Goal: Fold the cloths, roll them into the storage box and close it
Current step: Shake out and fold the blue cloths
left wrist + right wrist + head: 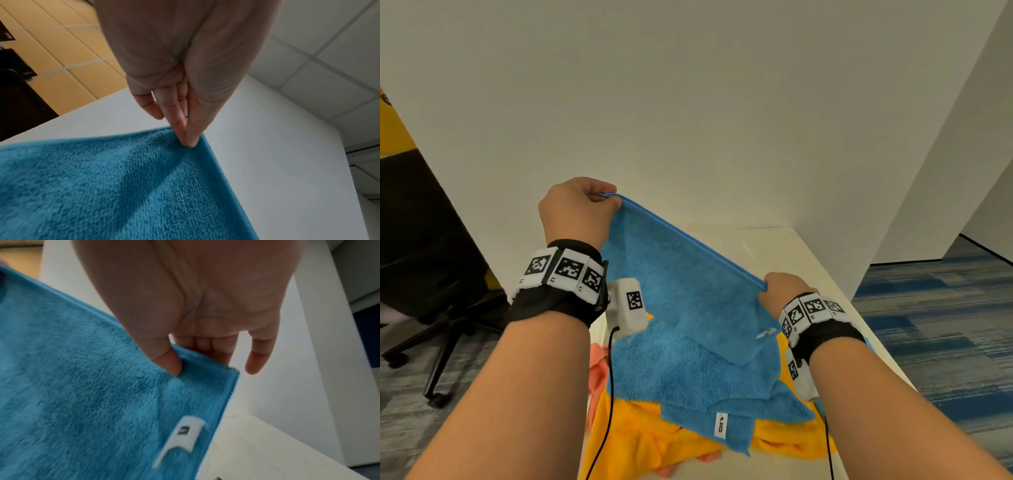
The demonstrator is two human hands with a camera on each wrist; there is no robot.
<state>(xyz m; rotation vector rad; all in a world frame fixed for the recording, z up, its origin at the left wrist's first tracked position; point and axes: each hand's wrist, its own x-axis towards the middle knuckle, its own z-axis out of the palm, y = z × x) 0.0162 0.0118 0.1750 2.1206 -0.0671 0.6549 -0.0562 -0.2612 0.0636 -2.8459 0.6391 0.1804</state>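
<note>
A blue cloth (681, 291) hangs stretched in the air between my two hands above the table. My left hand (599, 198) pinches its far upper corner; in the left wrist view the thumb and finger of that hand (189, 139) meet on the cloth's (123, 186) hemmed edge. My right hand (768, 286) pinches the other top corner, lower and nearer; the right wrist view shows its thumb (170, 363) on the cloth (82, 394) above a white label (185, 433). A second blue cloth (688, 383) lies beneath on a yellow cloth (654, 442). No storage box is in view.
A pink cloth (597, 366) lies at the left edge of the white table (808, 253). White partition walls (688, 102) stand close behind and to the right. A black office chair (438, 308) stands on the carpet at the left.
</note>
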